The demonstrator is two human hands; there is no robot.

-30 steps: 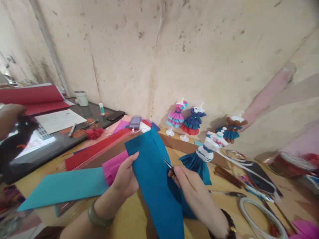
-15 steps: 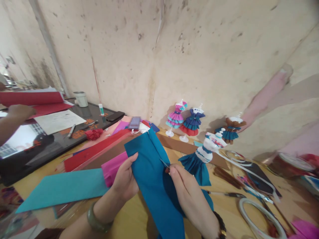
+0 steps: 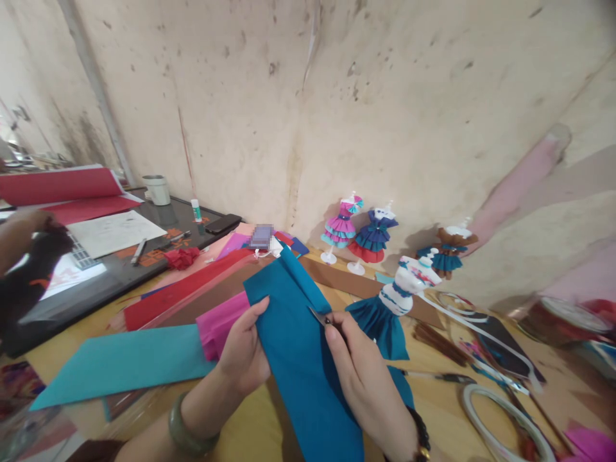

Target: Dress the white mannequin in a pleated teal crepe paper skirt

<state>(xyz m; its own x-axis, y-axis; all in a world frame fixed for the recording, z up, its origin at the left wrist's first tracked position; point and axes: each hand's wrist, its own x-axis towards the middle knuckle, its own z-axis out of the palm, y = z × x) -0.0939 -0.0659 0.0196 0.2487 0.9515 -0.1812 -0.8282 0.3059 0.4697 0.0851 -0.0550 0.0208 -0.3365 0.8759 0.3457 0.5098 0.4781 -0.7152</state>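
A long strip of blue paper (image 3: 298,346) hangs over the table, its folded upper end tilted up to the left. My left hand (image 3: 245,353) pinches its left edge, thumb on top and the other fingers behind. In my right hand (image 3: 359,366) is a small pair of scissors (image 3: 317,316), mostly hidden by the fingers, with the blades lying over the paper's right part. Just beyond this hand, a white mannequin (image 3: 403,282) stands with a pleated blue skirt (image 3: 380,324).
Small dressed mannequins (image 3: 341,224) stand by the wall. Turquoise paper (image 3: 129,359) and pink paper (image 3: 216,330) lie at left. A tape roll (image 3: 469,410) and a pen (image 3: 445,376) lie right. Another person's arm (image 3: 24,237) reaches over the black table (image 3: 120,279).
The scissors' blades now show farther apart, and my right hand has turned slightly. The blue paper has shifted a little. The other person's arm has moved down at the far left.
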